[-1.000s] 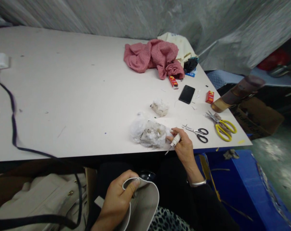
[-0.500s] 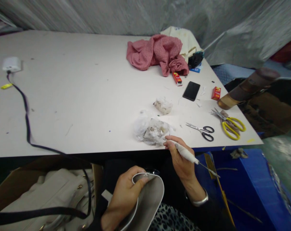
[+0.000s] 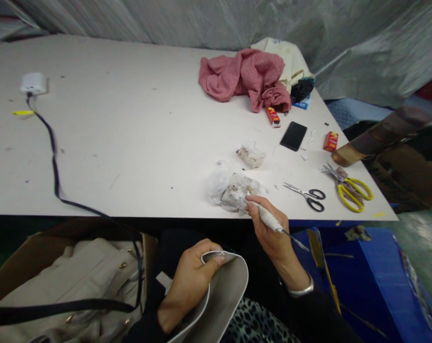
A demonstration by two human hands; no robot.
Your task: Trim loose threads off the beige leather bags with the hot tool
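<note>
My left hand [image 3: 187, 281] is closed on the rim of a beige leather piece [image 3: 219, 297] with a white edge, held over my lap below the table. My right hand [image 3: 271, 236] grips a white-handled tool [image 3: 273, 223] with a thin metal tip pointing right and down. Its fingertips reach the table's front edge, touching a crumpled plastic bag [image 3: 232, 190] that holds a grey lump.
On the white table [image 3: 130, 143] lie a second small plastic bundle [image 3: 251, 153], black scissors [image 3: 307, 194], yellow scissors [image 3: 350, 188], a black phone [image 3: 293, 136], two red boxes [image 3: 330, 141], pink cloth [image 3: 248, 78] and a black cable [image 3: 55, 162]. A beige bag [image 3: 69, 286] sits lower left.
My right hand turned the tool so its tip points right instead of left, and its fingers moved onto the plastic bag. The left hand keeps its hold. The camera shifted slightly.
</note>
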